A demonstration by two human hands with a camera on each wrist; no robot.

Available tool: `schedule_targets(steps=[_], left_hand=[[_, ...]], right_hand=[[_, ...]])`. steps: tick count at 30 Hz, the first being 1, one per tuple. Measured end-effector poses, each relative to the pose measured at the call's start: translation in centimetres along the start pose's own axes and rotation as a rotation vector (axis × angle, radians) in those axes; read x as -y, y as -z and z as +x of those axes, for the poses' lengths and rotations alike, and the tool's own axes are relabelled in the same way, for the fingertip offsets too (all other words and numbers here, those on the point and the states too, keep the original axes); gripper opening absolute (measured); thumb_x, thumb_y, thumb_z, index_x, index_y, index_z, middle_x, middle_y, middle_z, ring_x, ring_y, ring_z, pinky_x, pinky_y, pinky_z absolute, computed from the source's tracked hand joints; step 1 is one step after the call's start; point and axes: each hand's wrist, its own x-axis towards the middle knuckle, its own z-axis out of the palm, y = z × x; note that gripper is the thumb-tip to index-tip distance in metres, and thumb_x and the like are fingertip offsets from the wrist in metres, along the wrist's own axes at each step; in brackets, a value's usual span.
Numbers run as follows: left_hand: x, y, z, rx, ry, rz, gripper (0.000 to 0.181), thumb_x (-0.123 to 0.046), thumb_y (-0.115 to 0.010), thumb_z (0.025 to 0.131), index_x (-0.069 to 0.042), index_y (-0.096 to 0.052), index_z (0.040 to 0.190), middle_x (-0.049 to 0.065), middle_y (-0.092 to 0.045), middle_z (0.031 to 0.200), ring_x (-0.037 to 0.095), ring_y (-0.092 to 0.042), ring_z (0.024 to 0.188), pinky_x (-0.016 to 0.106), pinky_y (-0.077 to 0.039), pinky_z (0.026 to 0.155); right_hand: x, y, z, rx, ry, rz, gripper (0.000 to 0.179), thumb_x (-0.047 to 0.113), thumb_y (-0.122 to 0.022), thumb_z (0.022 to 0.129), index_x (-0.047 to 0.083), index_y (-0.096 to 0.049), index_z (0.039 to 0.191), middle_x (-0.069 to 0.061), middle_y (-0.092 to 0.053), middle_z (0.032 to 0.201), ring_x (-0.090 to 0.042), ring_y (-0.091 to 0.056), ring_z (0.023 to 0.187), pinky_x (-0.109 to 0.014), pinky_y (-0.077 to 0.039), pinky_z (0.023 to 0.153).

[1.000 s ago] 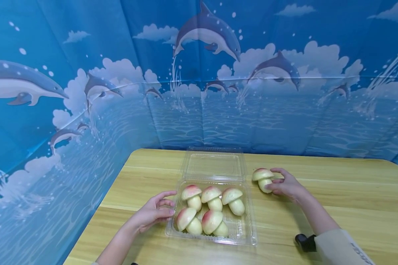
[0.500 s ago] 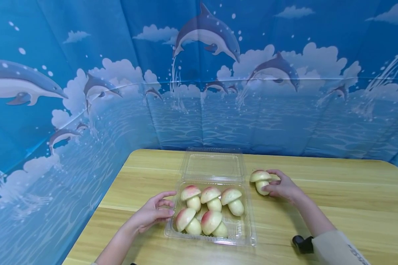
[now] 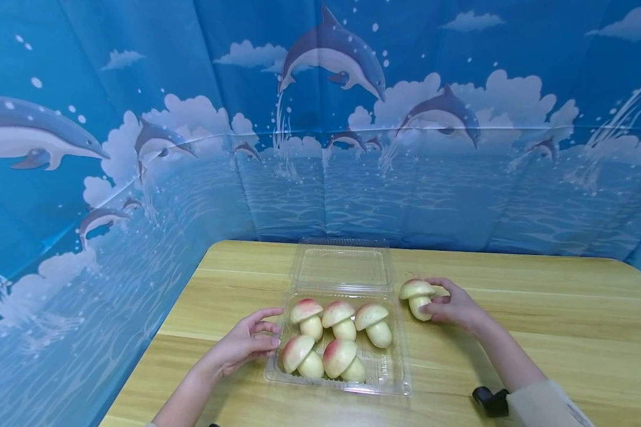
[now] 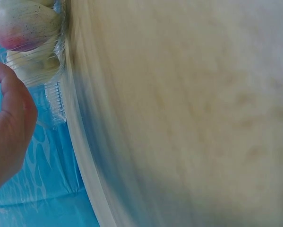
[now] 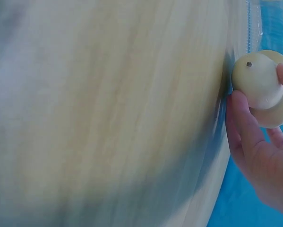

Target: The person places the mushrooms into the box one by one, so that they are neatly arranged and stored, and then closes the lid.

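Observation:
In the head view, my right hand (image 3: 454, 305) grips a pale mushroom (image 3: 419, 298) with a reddish cap, thumb and fingers about its stem. The right wrist view shows the stem's rounded end (image 5: 259, 80) with a small dark spot, between the fingers and thumb. A clear plastic clamshell box (image 3: 387, 379) lies to its left with the lid (image 3: 344, 267) folded back. Several like mushrooms (image 3: 342, 356) lie inside in two rows, with a gap at front right. My left hand (image 3: 248, 338) rests at the box's left edge, fingers loosely bent and fingertips right at the rim.
The box lies on a wood-grain table (image 3: 566, 320), near its back edge. Behind stands a blue curtain (image 3: 299, 178) printed with dolphins and waves. A black strap piece (image 3: 491, 401) hangs by the right sleeve (image 3: 547, 403).
My right hand has brought its mushroom slightly left and nearer to me, towards the box. My left hand and the mushrooms in the box keep their places.

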Motion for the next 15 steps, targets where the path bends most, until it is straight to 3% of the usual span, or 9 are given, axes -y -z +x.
schedule_targets(steps=[15], left_hand=[[0.1,0.0,0.1,0.004,0.001,0.005,0.070,0.001,-0.063,0.084,0.001,-0.025,0.143,0.008,-0.049,0.102,0.010,-0.055,0.075,0.022,-0.051,0.068]], right_hand=[[0.7,0.0,-3.0,0.043,0.051,0.050,0.078,0.013,-0.068,0.083,-0.002,-0.019,0.142,-0.012,-0.060,0.098,-0.018,-0.062,0.085,-0.035,-0.053,0.078]])
